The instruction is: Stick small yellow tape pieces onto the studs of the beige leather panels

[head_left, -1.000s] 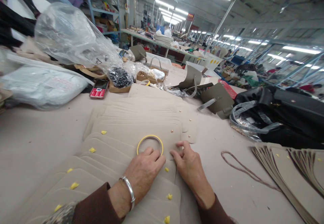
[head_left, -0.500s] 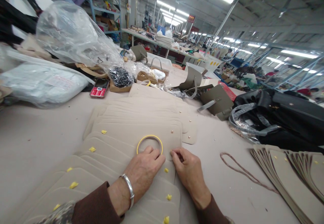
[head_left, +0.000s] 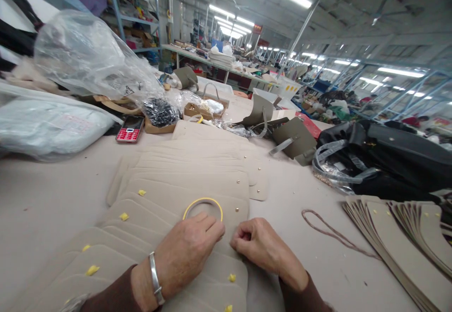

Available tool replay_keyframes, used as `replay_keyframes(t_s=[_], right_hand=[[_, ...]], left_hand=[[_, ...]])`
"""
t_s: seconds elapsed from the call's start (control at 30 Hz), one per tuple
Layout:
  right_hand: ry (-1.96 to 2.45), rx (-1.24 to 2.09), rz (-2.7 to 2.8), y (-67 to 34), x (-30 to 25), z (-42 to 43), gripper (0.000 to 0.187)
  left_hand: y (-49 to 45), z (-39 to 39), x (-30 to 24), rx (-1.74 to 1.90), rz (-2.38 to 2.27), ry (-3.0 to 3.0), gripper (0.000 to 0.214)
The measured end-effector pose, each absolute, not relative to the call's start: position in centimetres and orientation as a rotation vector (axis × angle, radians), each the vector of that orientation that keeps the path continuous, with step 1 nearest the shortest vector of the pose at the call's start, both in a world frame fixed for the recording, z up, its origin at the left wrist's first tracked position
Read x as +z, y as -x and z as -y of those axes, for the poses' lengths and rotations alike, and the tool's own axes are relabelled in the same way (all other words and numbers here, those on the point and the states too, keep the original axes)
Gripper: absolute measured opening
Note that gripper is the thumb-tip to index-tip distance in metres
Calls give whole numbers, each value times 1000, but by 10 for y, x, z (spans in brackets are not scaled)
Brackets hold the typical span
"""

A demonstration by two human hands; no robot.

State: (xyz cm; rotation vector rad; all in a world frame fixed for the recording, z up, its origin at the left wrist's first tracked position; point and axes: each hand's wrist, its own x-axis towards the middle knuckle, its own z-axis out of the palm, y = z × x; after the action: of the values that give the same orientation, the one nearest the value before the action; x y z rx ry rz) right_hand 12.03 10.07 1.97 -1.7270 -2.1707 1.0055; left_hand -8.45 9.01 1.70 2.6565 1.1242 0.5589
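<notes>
My left hand (head_left: 192, 241), with a silver bangle at the wrist, is closed on a thin roll of yellow tape (head_left: 203, 200) standing over beige panels (head_left: 190, 185). The panels lie in an overlapping, fanned row. Beside their right edge, my right hand (head_left: 263, 248) has thumb and forefinger pinched together; whatever they hold is hidden. Small yellow tape pieces (head_left: 231, 277) stick to the nearer panels. A metal stud (head_left: 237, 210) shows on the panel just beyond my right fingers, and others sit farther up.
A red-keyed phone (head_left: 130, 129), plastic bags (head_left: 88, 58) and a box of small metal parts (head_left: 205, 108) stand at the back left. On the right lie a black bag (head_left: 388, 156), a cord loop (head_left: 335, 232) and stacked beige strips (head_left: 384, 236).
My right hand has come nearer to me along the panel edge, uncovering a stud and covering the spot of a yellow tape piece. The view has shifted slightly.
</notes>
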Motion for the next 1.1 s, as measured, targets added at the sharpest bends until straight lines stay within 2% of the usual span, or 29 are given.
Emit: replay_keyframes(t_s=[0.13, 0.27, 0.4, 0.6, 0.8, 0.9, 1.1], right_hand=[[1594, 1075, 2040, -124, 20, -101, 16], [1330, 872, 1839, -118, 22, -100, 16], [1048, 719, 1945, -109, 24, -95, 16], [975, 420, 2076, -99, 13, -93, 15], [1035, 237, 2023, -97, 7, -93, 15], [1137, 353, 1934, -94, 11, -90, 15], [1422, 1015, 1442, -88, 12, -96, 11]], left_hand=[[88, -92, 13, 775, -1054, -2618, 21], [88, -95, 8, 1009, -1015, -2580, 29], [87, -95, 5, 999, -1040, -2603, 40], [83, -93, 0, 972, -1089, -2642, 33], [80, -93, 5, 905, -1120, -2505, 15], [78, -93, 6, 940, -1148, -2483, 18], [73, -88, 9, 1138, -1056, -2557, 20]])
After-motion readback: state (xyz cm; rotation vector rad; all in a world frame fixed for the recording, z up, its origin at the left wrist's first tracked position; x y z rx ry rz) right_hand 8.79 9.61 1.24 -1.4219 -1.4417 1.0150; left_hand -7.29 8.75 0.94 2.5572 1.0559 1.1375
